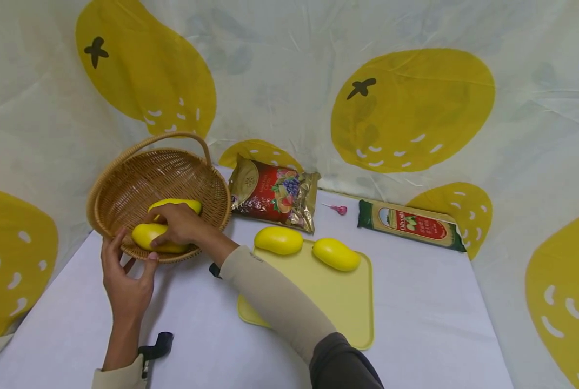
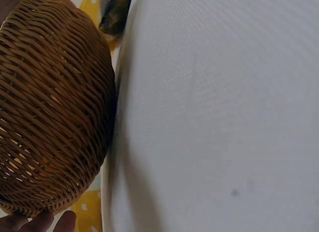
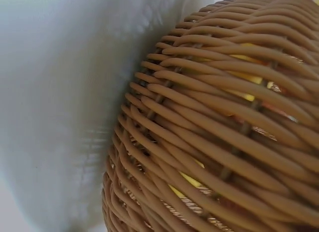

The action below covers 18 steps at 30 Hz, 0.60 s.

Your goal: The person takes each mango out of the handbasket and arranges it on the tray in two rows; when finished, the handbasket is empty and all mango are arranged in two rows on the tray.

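A wicker basket [image 1: 148, 178] with an arched handle sits at the left of the table, tilted toward me. My left hand [image 1: 127, 283] grips its near-left rim, thumb and fingers spread along the edge. In the left wrist view, fingertips [image 2: 65, 222] show at the bottom against the woven side. Reaching over the near rim, my right hand [image 1: 179, 224] grips a yellow mango [image 1: 145, 236] inside the basket. Another yellow mango [image 1: 193, 205] lies behind it, partly hidden by that hand. The right wrist view shows mostly the basket's weave [image 3: 209, 117], with yellow through the gaps.
Two yellow mangoes [image 1: 278, 240] [image 1: 336, 254] lie at the far side of a pale yellow tray [image 1: 338, 302]. Behind are a red and gold bag [image 1: 274, 192], a small pink item [image 1: 339, 209] and a green-ended package [image 1: 411, 224]. A patterned curtain [image 1: 279, 81] backs the table.
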Tool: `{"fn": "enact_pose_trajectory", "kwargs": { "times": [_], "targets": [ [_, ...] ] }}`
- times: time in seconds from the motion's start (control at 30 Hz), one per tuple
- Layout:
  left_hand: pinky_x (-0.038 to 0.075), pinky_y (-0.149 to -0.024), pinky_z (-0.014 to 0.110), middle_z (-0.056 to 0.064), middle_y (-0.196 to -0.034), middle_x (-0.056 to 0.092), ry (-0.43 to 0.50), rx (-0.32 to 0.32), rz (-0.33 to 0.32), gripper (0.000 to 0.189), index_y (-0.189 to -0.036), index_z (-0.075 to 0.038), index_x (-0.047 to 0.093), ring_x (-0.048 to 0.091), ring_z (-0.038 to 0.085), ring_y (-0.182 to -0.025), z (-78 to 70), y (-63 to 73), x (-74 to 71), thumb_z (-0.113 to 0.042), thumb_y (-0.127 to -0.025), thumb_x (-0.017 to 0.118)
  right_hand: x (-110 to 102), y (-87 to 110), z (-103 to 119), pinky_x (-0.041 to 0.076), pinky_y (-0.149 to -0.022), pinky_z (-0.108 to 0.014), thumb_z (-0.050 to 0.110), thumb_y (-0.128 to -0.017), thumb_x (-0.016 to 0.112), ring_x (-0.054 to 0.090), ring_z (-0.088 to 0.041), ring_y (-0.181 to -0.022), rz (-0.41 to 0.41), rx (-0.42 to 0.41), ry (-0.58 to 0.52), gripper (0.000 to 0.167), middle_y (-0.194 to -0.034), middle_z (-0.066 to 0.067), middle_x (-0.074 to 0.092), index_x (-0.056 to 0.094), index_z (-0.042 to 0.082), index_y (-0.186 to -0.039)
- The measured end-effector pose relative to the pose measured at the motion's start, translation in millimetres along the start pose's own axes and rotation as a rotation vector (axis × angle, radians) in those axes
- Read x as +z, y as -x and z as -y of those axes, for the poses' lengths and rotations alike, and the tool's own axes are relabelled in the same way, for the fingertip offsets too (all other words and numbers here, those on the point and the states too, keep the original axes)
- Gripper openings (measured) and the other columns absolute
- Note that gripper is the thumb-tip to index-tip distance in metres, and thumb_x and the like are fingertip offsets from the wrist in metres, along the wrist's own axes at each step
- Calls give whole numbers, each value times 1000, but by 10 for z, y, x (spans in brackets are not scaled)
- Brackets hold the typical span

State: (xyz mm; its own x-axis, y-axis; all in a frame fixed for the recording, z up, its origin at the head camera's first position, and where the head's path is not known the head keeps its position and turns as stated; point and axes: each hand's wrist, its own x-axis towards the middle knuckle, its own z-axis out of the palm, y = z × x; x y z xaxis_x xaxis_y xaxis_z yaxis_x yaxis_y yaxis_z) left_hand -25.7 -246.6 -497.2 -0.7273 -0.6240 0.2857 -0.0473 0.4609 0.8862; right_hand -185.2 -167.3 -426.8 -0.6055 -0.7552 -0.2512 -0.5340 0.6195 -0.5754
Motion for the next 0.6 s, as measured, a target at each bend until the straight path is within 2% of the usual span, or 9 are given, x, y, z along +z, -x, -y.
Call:
{"fn": "enact_pose_trajectory", "kwargs": {
  "times": [0.1,0.27,0.47,0.6],
  "targets": [
    [48,-117,29,-10,-175,26,3,-2,3,78,-162,-29,42,42,31,-156,-15,1,-9,-15,-93,76,-9,38,-30,39,-109,-19,40,-88,86,62,-3,-123,-21,-61,14,52,-134,10,73,68,35,-137],
    [49,-116,29,-9,-175,27,-1,6,0,78,-162,-29,43,43,30,-155,-18,4,-9,-14,-93,76,-51,122,-89,42,-104,-19,40,-88,86,65,-4,-122,-66,-140,-12,55,-134,7,74,68,31,-139],
    [49,-115,28,-10,-175,26,-8,15,-1,79,-162,-33,42,44,31,-154,-11,7,-17,-14,-93,76,-120,250,-87,45,-95,-12,37,-88,87,65,-2,-119,-130,-170,-94,58,-135,9,73,68,29,-142],
    [49,-115,28,-10,-175,26,-2,18,3,79,-162,-32,41,45,32,-153,-7,8,-14,-14,-93,75,-168,344,-77,45,-96,-9,37,-89,86,62,1,-120,-198,-175,-153,61,-139,13,70,65,29,-145]
  ]
}}
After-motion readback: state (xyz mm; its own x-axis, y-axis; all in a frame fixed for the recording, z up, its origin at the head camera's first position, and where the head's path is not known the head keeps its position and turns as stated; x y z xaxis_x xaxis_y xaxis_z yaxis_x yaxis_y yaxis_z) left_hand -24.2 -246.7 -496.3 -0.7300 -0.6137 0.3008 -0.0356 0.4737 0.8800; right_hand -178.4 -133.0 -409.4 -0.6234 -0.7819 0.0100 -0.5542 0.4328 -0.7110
